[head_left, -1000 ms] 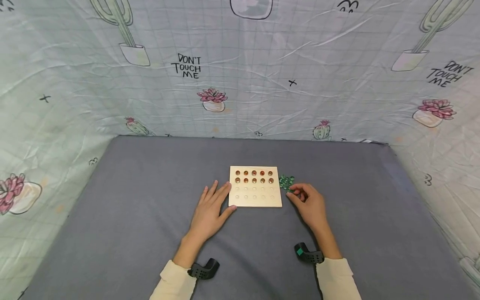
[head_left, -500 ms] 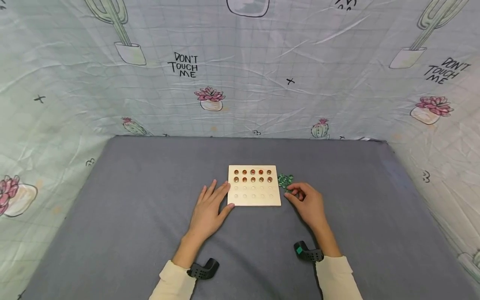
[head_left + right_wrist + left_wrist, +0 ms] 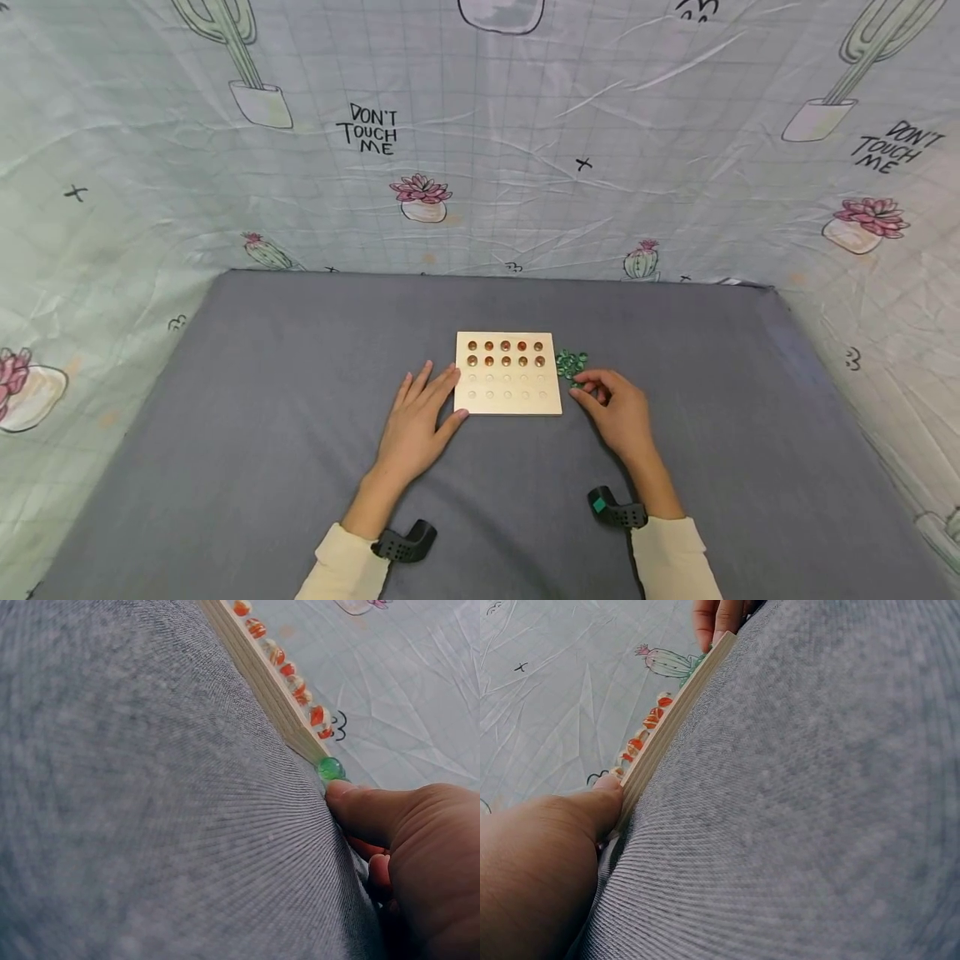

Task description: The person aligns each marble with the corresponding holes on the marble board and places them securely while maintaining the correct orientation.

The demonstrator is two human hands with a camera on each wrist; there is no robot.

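Observation:
A pale wooden board [image 3: 508,405] lies on the grey cloth. Its two far rows of hollows hold orange-and-clear marbles [image 3: 506,361]; the two near rows are bare hollows. Along the board's left edge lies my left hand [image 3: 412,429], fingers spread and thumb at the near left corner. At the right edge is a small heap of green marbles [image 3: 570,362]. My right hand [image 3: 618,410] is at the heap's near side, thumb and index finger pinching a green marble [image 3: 331,769]. In the right wrist view this marble shows at the thumb tip, close to the board's corner.
Grey cloth [image 3: 300,358] covers the table around the board. A pale fabric backdrop [image 3: 510,208] printed with cacti rises behind the table and along both sides. Black wrist devices sit on the left wrist [image 3: 405,542] and the right wrist [image 3: 618,508].

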